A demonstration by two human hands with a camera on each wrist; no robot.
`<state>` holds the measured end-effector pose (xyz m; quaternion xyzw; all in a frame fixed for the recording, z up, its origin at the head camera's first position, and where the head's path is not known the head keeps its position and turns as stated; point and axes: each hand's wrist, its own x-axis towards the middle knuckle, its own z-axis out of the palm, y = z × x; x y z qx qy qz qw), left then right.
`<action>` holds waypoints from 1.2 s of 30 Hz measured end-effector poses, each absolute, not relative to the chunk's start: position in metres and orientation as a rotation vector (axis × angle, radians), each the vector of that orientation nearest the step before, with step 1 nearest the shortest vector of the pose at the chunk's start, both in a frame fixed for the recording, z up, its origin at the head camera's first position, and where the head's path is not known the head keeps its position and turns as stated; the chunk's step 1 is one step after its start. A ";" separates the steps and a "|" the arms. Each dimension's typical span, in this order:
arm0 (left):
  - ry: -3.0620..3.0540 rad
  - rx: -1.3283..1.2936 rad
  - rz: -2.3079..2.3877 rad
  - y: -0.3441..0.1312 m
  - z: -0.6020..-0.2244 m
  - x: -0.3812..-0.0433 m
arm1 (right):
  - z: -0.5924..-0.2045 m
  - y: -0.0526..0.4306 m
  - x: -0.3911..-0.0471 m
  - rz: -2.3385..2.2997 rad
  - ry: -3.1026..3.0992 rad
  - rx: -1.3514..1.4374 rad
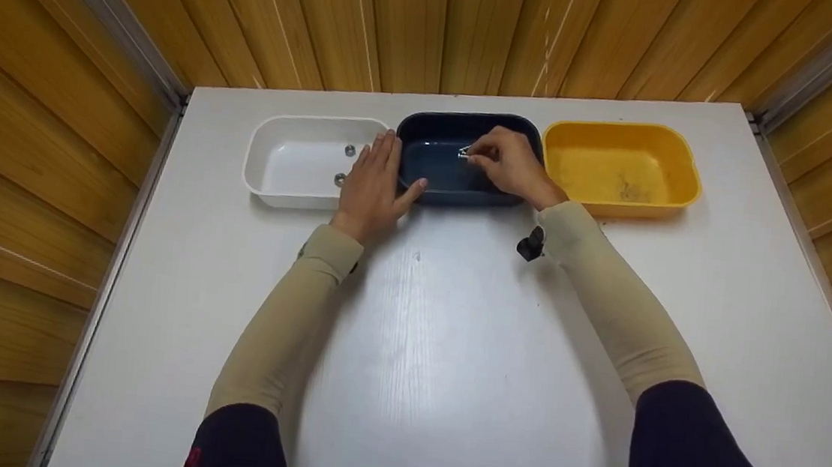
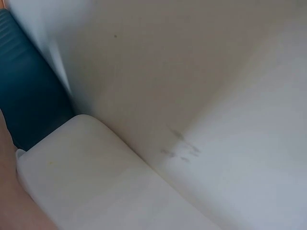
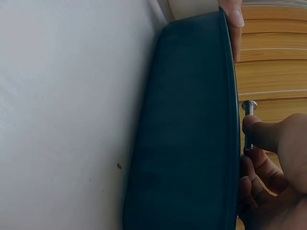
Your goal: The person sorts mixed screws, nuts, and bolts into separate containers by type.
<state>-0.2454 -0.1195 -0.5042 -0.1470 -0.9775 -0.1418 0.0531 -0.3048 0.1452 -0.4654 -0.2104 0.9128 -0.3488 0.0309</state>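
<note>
The right hand [image 1: 510, 163] pinches a bolt [image 3: 249, 105] above the dark blue tray [image 1: 457, 199], while the left hand [image 1: 371, 188], fingers straight, rests across that tray's side and the white tray [image 1: 287, 200], where two nuts [image 1: 350, 150] lie. Handling the bolt seems the step in hand, whether lifting or lowering I cannot tell; the next move likely calls for a steady pinch clear of the rim.

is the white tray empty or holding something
Not empty: two metal nuts show inside the white tray, beside the left hand, which hides part of it.

glare on tabletop [image 1: 404, 368] | soft shadows | wrist views dimmer, softer
</note>
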 end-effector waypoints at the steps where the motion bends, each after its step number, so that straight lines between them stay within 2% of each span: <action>1: -2.971 -0.448 -0.430 -0.120 -0.504 -0.245 | -0.466 0.145 -0.306 -1.068 2.811 -0.641; 19: -2.961 -0.454 -0.453 -0.118 -0.504 -0.246 | -0.471 0.141 -0.319 -1.054 2.816 -0.592; 36: -2.966 -0.440 -0.461 -0.119 -0.504 -0.246 | -0.466 0.149 -0.317 -1.082 2.797 -0.580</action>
